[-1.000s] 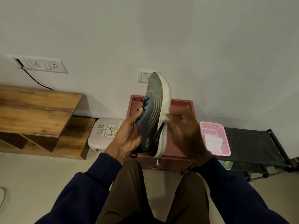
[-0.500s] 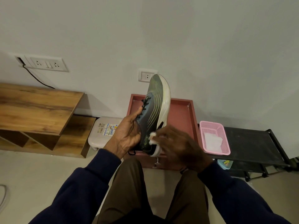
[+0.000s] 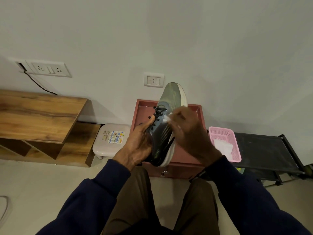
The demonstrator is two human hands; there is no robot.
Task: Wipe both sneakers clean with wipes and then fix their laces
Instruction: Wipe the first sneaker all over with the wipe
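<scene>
A pale wall (image 3: 169, 39) filled the upper half of the view, with a beige floor (image 3: 42, 184) below it. Against the wall at the left stood a wooden tabletop (image 3: 39, 114) with open shelves beneath, and at the right a low black rack (image 3: 260, 150). Between them sat a red cabinet (image 3: 184, 168) with a raised rim round its top, and just left of it a small white stool (image 3: 108, 146) bearing a coloured sticker. A pink basket (image 3: 220, 133) rested on the left end of the rack, just beside the cabinet, with folded white wipes (image 3: 221, 147) lying inside. The person sat facing all this, dark blue sleeves and brown trousers in the foreground. The sneaker (image 3: 162, 133) was held in the air in front of the cabinet, above the knees, toe pointing up toward the wall and its white sole turned to the right. The left hand (image 3: 137, 146) had its grip closed round the heel half of the upper, thumb lying up alongside the black laces (image 3: 158, 112). The right hand (image 3: 191, 138), blurred, had its grip pinched on a small white wipe (image 3: 166, 118), pressing it to the side of the upper just beside the laces.
</scene>
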